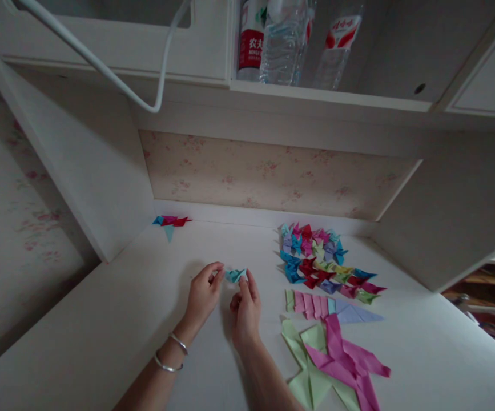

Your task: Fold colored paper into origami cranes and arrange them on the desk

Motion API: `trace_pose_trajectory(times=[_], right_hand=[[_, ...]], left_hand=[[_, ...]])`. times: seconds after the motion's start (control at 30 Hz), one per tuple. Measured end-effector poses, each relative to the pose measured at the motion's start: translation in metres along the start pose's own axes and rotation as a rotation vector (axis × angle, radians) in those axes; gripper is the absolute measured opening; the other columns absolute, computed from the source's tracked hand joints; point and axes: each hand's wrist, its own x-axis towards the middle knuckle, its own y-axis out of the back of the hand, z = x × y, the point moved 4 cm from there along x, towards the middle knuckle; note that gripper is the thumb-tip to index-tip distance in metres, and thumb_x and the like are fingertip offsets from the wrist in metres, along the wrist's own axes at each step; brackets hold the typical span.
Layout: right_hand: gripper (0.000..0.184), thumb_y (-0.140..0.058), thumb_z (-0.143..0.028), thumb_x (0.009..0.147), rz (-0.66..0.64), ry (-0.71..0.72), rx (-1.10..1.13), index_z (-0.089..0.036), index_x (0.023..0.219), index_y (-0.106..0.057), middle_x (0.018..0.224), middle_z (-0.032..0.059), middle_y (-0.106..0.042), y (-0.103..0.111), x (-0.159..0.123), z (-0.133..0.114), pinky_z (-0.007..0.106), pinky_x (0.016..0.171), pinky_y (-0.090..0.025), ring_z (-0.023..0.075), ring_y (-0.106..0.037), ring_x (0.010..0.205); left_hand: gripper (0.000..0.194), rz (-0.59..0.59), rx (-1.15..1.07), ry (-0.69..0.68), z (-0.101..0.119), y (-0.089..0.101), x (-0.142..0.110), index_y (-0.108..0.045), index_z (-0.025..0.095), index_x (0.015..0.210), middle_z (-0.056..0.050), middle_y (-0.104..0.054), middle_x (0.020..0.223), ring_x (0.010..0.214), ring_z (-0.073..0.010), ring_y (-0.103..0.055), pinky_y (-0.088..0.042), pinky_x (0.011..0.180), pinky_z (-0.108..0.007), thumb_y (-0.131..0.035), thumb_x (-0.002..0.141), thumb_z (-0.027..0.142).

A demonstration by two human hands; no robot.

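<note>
A small teal origami piece [235,276] is held just above the white desktop, between my two hands. My right hand [247,314] pinches its right end between thumb and index finger, the other fingers curled in. At the left tip of the paper, the thumb and index finger of my left hand [203,290] are closed together; the exact contact is too small to see clearly. Two silver bangles [170,355] circle my left wrist.
Several small folded origami pieces [316,257] lie in rows at right. Nearer are a strip of folded papers [311,305], a green folded sheet [311,379] and a magenta one [345,354]. A small origami cluster [170,221] sits back left. A white cable [97,57] hangs above; bottles [284,45] stand on a shelf.
</note>
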Motion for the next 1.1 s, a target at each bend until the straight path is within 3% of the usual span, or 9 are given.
trace_pose_trajectory(times=[0.27,0.67,0.87,1.1], right_hand=[[0.045,-0.069,-0.055,0.072,-0.019,0.033,-0.059,-0.016,0.094,-0.064,0.049,-0.0092,-0.041,0.0002,0.0024,0.0004,0.018,0.035,-0.025,0.0056,-0.034,0.039],[0.041,-0.071,-0.052,0.071,-0.019,0.016,0.048,-0.017,0.089,-0.062,0.052,-0.0091,-0.041,0.0019,0.0036,-0.0003,0.017,0.036,-0.025,0.0045,-0.034,0.04],[0.039,-0.074,-0.05,0.069,0.011,-0.017,0.122,-0.018,0.087,-0.061,0.048,-0.011,-0.037,0.0018,0.0022,-0.0027,0.017,0.036,-0.024,0.0045,-0.033,0.039],[0.033,-0.074,-0.046,0.071,0.001,-0.025,0.166,-0.018,0.082,-0.06,0.063,-0.008,-0.048,0.0014,0.0019,-0.0031,0.017,0.035,-0.025,0.0022,-0.034,0.039]], left_hand=[[0.03,0.061,-0.157,0.108,-0.0046,0.0028,0.003,-0.063,0.016,0.096,-0.006,-0.069,0.091,0.071,-0.0155,-0.064,-0.049,0.064,-0.025,-0.057,0.082,0.043],[0.035,0.071,-0.209,0.147,-0.0019,0.0013,0.0001,-0.063,0.016,0.094,-0.006,-0.069,0.086,0.065,-0.0145,-0.06,-0.045,0.058,-0.023,-0.057,0.081,0.048],[0.037,0.042,-0.233,0.19,-0.0015,-0.0012,-0.0012,-0.063,0.016,0.096,-0.001,-0.066,0.071,0.052,-0.0113,-0.054,-0.039,0.048,-0.021,-0.06,0.078,0.049],[0.038,0.031,-0.28,0.212,0.0007,-0.0023,-0.003,-0.063,0.015,0.096,0.002,-0.061,0.061,0.046,-0.0091,-0.049,-0.037,0.045,-0.019,-0.061,0.077,0.048]])
